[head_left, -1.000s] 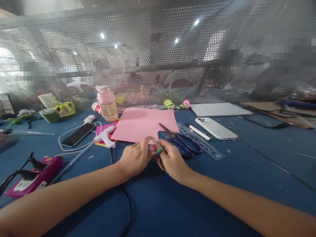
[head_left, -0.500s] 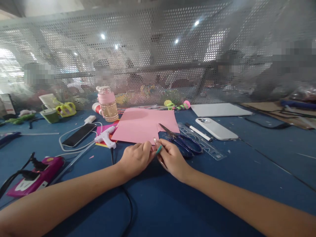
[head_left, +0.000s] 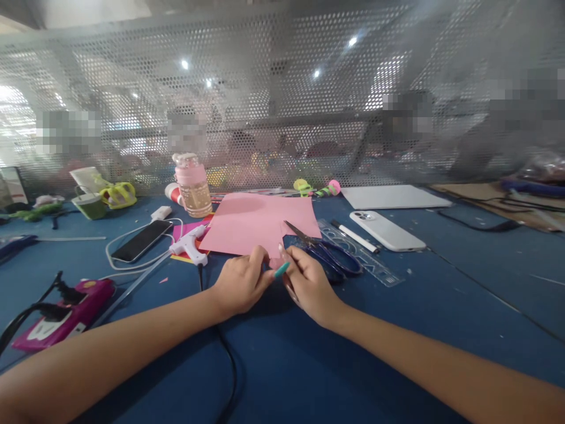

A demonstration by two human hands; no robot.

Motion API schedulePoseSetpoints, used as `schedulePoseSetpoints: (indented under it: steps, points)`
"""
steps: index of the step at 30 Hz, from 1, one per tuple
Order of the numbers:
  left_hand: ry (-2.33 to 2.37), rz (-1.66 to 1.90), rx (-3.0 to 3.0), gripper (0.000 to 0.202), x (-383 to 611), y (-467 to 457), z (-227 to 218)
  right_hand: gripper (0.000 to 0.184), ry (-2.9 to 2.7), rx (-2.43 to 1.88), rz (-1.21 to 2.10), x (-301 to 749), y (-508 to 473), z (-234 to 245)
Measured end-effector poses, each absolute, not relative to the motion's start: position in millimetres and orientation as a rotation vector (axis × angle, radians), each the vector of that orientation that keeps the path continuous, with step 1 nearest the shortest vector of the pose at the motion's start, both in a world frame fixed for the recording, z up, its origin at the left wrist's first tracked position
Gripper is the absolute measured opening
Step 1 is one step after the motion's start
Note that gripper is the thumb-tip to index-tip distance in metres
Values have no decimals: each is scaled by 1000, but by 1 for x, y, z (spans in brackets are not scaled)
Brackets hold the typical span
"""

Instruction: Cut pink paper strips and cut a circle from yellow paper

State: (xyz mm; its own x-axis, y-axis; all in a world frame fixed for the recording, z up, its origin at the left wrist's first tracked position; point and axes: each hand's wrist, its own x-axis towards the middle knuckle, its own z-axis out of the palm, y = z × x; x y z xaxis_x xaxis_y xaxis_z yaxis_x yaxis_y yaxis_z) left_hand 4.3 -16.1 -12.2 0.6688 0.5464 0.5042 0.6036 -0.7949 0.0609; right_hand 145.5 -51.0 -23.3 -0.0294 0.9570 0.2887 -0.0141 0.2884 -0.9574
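Observation:
Close together at the middle of the table, my left hand (head_left: 242, 284) and my right hand (head_left: 309, 284) pinch a small piece of pink paper (head_left: 276, 262) between them. Fingers hide most of that piece. My left thumb, with a long teal nail, points toward the right fingers. Just beyond lies a large pink paper sheet (head_left: 260, 221) with a notch cut from its near right corner. Dark-handled scissors (head_left: 329, 250) rest by my right hand, blades over the sheet's edge. A white glue gun (head_left: 189, 246) lies to the left of the sheet.
Right of the scissors are a clear stencil ruler (head_left: 362, 256), a white marker (head_left: 355, 237) and a white phone (head_left: 388, 231). On the left lie a black phone (head_left: 142, 241) and a magenta power strip (head_left: 66, 315) with cords. A pink-topped bottle (head_left: 193, 187) stands before the perforated screen (head_left: 273, 112).
My left fingers have lifted and bent slightly, and my left thumb has shifted, showing more of the small pink piece. The other things on the table have stayed put.

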Motion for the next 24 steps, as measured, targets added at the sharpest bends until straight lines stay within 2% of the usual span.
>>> schedulePoseSetpoints:
  steps: [6, 13, 19, 24]
  points:
    - [-811, -811, -2794, 35, 5, -17, -9, 33, -1449, -962, 979, 146, -52, -24]
    - [-705, -839, -2744, 40, 5, -15, -10, 36, -1467, -915, 1067, 151, -50, -20]
    - [-605, -904, -2709, 42, 5, -15, -10, 36, -1416, -824, 1332, 152, -49, -18]
    - [-575, -898, -2712, 39, 5, -15, -10, 35, -1414, -809, 1430, 157, -45, -16]
